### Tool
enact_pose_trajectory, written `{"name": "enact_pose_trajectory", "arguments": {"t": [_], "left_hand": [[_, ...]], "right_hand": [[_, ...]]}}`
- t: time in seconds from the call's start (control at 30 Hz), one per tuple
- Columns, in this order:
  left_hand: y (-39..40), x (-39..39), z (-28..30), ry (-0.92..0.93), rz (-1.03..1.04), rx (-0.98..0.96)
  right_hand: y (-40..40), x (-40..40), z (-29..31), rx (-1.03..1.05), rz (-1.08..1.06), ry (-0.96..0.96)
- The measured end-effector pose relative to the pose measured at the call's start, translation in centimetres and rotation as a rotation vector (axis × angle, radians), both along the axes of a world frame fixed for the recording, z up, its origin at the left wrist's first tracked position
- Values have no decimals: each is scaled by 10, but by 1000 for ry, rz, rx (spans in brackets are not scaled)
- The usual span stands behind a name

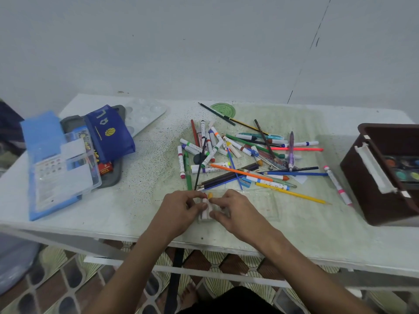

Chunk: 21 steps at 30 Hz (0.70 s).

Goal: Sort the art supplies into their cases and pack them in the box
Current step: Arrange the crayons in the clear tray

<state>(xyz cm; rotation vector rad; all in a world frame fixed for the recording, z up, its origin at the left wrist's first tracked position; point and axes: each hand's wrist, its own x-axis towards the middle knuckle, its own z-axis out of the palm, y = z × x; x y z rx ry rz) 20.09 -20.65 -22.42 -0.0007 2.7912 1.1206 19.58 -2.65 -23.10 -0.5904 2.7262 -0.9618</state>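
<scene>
Pinching two short markers (pixel 206 206) together at the table's near edge: left hand (pixel 179 211) curling thumb and fingers round their left side, right hand (pixel 233 211) nipping them from the right with thumb and forefinger, other fingers loosely bent. Showing red and yellow caps at the far ends. Lying on what looks like a clear sleeve (pixel 258 205), hard to make out. Probably squaring up the pair before slipping them in; keeping caps level and barrels parallel, feeding in ends first rather than forcing sideways. Waiting just beyond: the pile (pixel 244 155) of markers, pencils and pens, still unsorted. Sitting well to the left, a blue pouch (pixel 111 132) and a clear case (pixel 65 168). Standing at the right edge, the brown box (pixel 381 175), holding a paint set (pixel 403 171). Lifting like items off the pile's top, avoiding dragging the tangle.
</scene>
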Motion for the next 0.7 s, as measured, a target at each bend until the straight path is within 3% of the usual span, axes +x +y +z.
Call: {"name": "enact_pose_trajectory", "arguments": {"t": [0.2,0.43,0.7], "left_hand": [[-8,-5,3,31,16,35],[-34,-76,34,164,98,-141],[-40,-143,28,47,4,-320]], "right_hand": [[4,-5,8,-73,8,-3],[14,-76,35,-114,-171,62],[-4,-162,37,-54,-226,56]]}}
